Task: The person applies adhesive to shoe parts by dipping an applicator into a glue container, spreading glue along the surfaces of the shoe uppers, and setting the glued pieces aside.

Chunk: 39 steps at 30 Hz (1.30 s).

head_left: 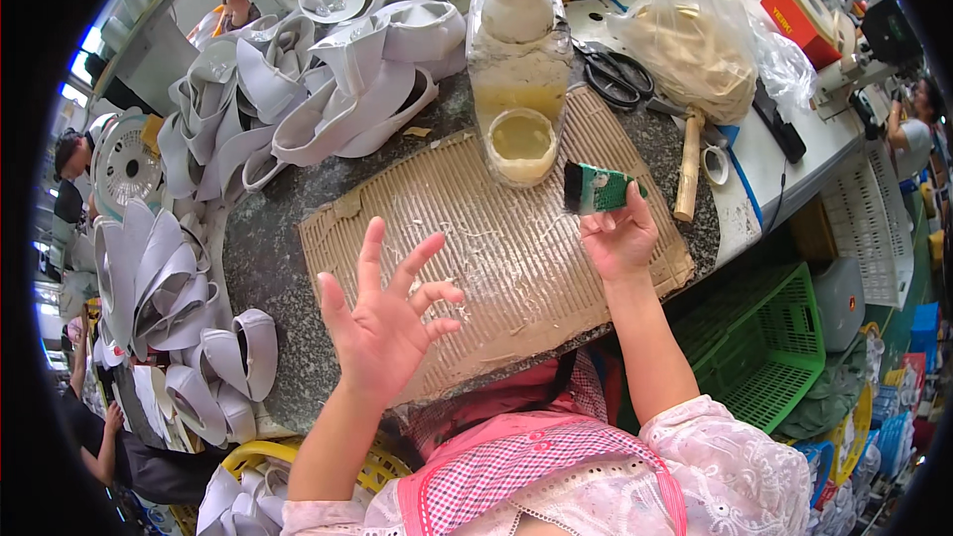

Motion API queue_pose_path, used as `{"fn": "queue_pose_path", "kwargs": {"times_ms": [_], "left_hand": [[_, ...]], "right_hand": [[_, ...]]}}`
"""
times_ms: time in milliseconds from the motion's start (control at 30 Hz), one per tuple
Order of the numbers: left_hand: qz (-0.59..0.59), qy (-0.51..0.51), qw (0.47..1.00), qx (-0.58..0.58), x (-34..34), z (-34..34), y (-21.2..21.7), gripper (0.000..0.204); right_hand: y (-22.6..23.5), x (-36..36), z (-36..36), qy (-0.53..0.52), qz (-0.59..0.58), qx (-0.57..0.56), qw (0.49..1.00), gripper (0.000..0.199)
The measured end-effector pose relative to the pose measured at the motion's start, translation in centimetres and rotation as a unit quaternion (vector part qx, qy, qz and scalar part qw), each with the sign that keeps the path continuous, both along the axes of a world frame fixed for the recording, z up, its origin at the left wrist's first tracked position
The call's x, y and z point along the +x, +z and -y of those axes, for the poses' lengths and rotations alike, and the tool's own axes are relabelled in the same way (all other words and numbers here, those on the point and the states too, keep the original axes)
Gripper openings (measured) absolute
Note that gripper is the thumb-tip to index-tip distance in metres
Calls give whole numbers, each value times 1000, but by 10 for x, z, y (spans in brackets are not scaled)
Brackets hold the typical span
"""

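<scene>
My right hand (623, 232) grips a short green brush with dark bristles (594, 188), the bristles pointing left. The brush is held over the right part of a worn corrugated cardboard sheet (556, 278). Just behind it stands a glue bottle (518, 69) with a tall pale cone on top and a round opening at the front showing yellowish glue (521, 142). Above the left part of the cardboard, my left hand (382, 323) is raised with spread fingers and nothing in it.
White shoe uppers (347, 89) pile at the back left, with more stacked (159, 278) at the left edge. Black-handled scissors (617, 77), a wooden-handled tool (688, 164) and a plastic bag (690, 40) lie at the right. A green crate (764, 347) sits below the table. Other people work around.
</scene>
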<state>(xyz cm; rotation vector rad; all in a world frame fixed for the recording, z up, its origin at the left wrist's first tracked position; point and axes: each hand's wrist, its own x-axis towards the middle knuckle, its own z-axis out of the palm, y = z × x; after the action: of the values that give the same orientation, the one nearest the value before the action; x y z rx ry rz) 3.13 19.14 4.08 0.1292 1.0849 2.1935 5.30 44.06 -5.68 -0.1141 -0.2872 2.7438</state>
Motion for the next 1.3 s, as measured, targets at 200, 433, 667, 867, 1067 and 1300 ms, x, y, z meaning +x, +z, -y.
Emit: {"fn": "queue_pose_path", "kwargs": {"times_ms": [200, 433, 667, 867, 1067, 1300], "left_hand": [[62, 35, 996, 47, 1, -11, -4, 72], [-16, 25, 999, -34, -7, -31, -21, 76], [-520, -136, 799, -269, -9, -66, -68, 82], [-732, -309, 515, -323, 1, -52, -56, 66], [-735, -357, 496, -294, 9, -3, -49, 65], [58, -49, 990, 115, 5, 62, -23, 78]], "right_hand": [[-2, -1, 0, 18, 3, 13, 1000, 26], [0, -1, -2, 23, -2, 14, 1000, 27], [2, -2, 0, 10, -10, -6, 1000, 25], [-1, 0, -6, 7, -15, 12, 1000, 24], [-2, -2, -3, 9, -7, 15, 1000, 25], [0, 2, -7, 36, -13, 12, 999, 23]]}}
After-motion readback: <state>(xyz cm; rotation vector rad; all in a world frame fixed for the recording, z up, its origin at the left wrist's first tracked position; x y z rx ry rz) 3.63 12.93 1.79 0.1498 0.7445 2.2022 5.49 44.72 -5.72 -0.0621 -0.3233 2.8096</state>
